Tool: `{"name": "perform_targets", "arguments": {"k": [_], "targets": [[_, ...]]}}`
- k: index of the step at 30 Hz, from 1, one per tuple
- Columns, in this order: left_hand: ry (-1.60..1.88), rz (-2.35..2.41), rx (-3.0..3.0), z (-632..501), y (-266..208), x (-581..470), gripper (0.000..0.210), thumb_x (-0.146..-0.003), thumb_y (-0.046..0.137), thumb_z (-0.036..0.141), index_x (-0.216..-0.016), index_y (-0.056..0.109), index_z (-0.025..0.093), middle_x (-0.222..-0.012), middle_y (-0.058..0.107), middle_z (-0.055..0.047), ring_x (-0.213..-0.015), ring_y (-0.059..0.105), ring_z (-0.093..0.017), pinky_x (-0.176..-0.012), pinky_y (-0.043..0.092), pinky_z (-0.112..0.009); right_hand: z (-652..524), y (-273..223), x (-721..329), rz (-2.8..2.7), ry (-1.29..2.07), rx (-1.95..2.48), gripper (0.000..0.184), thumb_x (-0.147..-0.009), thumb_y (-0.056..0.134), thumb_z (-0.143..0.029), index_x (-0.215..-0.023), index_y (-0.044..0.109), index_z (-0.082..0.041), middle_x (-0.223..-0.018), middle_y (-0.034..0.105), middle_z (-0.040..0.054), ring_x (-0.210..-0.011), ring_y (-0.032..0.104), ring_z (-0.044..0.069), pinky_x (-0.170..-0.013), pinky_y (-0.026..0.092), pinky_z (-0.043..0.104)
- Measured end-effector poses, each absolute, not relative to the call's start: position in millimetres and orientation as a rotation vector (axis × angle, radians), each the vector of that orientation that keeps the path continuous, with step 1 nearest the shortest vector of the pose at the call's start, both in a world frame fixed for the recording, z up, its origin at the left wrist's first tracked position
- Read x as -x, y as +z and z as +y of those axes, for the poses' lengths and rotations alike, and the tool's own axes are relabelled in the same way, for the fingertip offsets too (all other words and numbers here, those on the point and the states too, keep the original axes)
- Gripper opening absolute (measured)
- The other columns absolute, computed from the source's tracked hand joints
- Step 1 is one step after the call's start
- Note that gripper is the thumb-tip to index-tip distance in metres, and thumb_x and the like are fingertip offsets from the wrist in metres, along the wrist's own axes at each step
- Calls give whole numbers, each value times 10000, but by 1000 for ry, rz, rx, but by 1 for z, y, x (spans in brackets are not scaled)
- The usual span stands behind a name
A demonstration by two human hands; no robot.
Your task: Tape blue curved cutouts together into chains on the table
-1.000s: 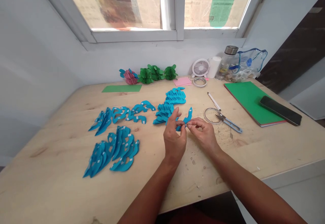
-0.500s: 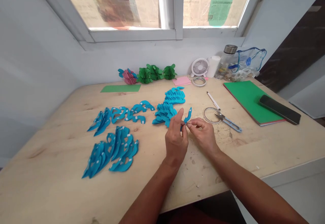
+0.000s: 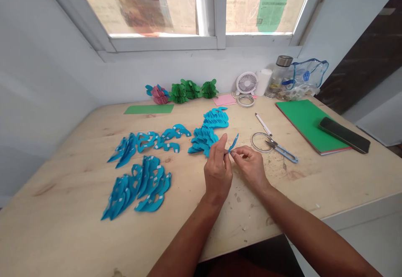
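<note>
A small curved blue paper cutout (image 3: 233, 143) stands up between my hands, its lower end pinched at the fingertips. My left hand (image 3: 217, 168) grips it with thumb and fingers, the index finger raised. From the other side my right hand (image 3: 251, 166) pinches the same end; the fingers partly hide the paper there. Just behind my left hand lies a bunch of folded blue paper pieces (image 3: 202, 139), with another blue stack (image 3: 216, 118) beyond. To the left rest several blue cutouts with small white tabs (image 3: 152, 180).
Right of my hands are thread snips (image 3: 284, 151), a tape ring (image 3: 262, 142) and a white pen (image 3: 263, 124). A green paper stack (image 3: 314, 126) bears a black phone-like case (image 3: 344, 134). Along the wall stand green paper ornaments (image 3: 191, 89), a small fan (image 3: 246, 83) and a bottle (image 3: 279, 76).
The blue cutout between my hands has turned slightly and now shows narrower, leaning a little to the right. Both hands stay in nearly the same place.
</note>
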State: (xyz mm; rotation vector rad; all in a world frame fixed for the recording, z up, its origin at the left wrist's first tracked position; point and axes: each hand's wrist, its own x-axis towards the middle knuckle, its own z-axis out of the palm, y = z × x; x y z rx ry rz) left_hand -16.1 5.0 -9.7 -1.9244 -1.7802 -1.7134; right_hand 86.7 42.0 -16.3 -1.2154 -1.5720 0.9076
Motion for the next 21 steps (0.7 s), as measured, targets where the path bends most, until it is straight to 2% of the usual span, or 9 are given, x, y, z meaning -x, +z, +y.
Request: {"name": "perform_targets", "arguments": {"k": [5, 9, 13, 21], "targets": [[-1795, -1861, 1861, 5, -8, 18, 530, -812, 470, 35, -1306, 439, 226, -1061, 618, -78, -777, 614, -131, -764, 526, -281, 41, -13, -86, -1577, 915, 1209, 131, -762, 599, -269, -696, 685, -195, -779, 698, 49, -778, 620, 194, -661, 430, 291], [-1867, -1918, 1845, 6, -9, 19, 557, -786, 476, 8, -1298, 443, 224, -1091, 611, -81, -730, 611, -113, -744, 530, -277, 40, -12, -86, -1603, 913, 1180, 123, -760, 599, -266, -695, 681, -200, -776, 695, 44, -784, 622, 192, -685, 431, 295], [-1886, -1927, 1850, 5, -9, 17, 554, -789, 481, 16, -1297, 443, 232, -1087, 613, -80, -727, 614, -119, -721, 532, -277, 40, -13, -85, -1592, 912, 1200, 121, -754, 601, -260, -680, 679, -203, -772, 696, 43, -792, 623, 194, -688, 433, 296], [-1780, -1820, 1914, 4, -8, 15, 528, -813, 468, 27, -1302, 440, 225, -1073, 606, -84, -845, 610, -142, -793, 520, -284, 41, -16, -85, -1544, 924, 1199, 118, -740, 610, -253, -669, 691, -203, -764, 702, 43, -778, 626, 194, -681, 443, 299]]}}
